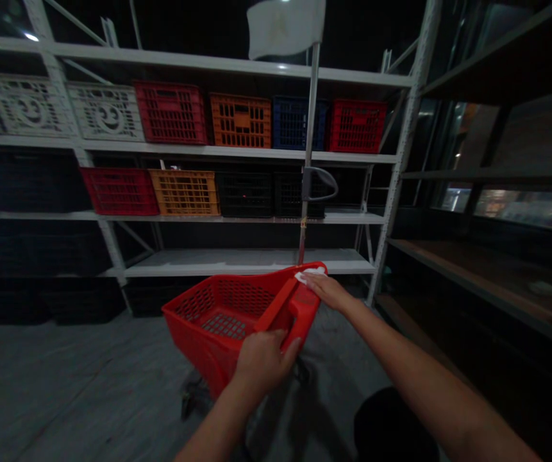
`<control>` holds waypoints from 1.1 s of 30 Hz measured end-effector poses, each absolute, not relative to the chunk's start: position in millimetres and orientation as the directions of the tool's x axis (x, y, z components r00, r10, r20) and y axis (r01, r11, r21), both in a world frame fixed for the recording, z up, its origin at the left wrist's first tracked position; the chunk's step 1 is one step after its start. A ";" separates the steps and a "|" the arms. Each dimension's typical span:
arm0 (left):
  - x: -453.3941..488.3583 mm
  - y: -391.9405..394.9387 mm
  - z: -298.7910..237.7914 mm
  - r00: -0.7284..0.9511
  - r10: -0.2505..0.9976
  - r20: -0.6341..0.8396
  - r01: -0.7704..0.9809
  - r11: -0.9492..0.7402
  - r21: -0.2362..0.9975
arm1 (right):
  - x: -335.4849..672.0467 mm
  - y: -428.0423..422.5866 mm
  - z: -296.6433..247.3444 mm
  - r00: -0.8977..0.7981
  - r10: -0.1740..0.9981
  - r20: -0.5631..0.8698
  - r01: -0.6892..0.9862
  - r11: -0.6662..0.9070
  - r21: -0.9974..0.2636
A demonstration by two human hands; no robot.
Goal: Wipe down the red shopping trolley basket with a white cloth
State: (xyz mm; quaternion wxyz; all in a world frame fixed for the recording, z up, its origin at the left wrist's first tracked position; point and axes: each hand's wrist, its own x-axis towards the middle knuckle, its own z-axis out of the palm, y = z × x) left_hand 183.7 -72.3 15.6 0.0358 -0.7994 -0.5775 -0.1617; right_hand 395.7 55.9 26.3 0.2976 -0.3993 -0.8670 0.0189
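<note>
A red plastic shopping basket (222,301) on a small wheeled frame stands tilted in front of me, its wheels mostly hidden below. My left hand (263,362) is closed around the basket's red handle (276,305) at the near side. My right hand (327,290) lies at the far corner of the rim, pressing a white cloth (310,275) against it. A thin metal pole (310,147) rises behind that corner, with a white flag (285,27) at its top and a dark loop-shaped fitting (321,184) partway up.
White metal shelving (251,263) ahead holds several red, orange, blue, black and white plastic crates (240,120). Dark wooden shelves (477,276) stand on the right. A dark rounded shape (391,430) lies low at the bottom right. The floor is grey concrete (64,385).
</note>
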 end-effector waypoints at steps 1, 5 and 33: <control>183.2 -70.5 15.5 0.268 0.914 0.304 0.939 -0.318 0.131 | 392.2 63.5 28.7 -0.474 0.729 0.493 0.707 0.649 -0.280; 175.9 -61.1 15.2 0.224 0.919 0.324 0.951 -0.279 0.134 | 365.5 39.5 26.7 -0.496 0.677 0.544 0.670 0.697 -0.256; 137.0 -33.7 16.7 0.391 0.854 0.345 0.878 -0.458 0.138 | 225.2 -60.9 -96.9 0.282 0.754 0.593 0.273 0.530 -0.803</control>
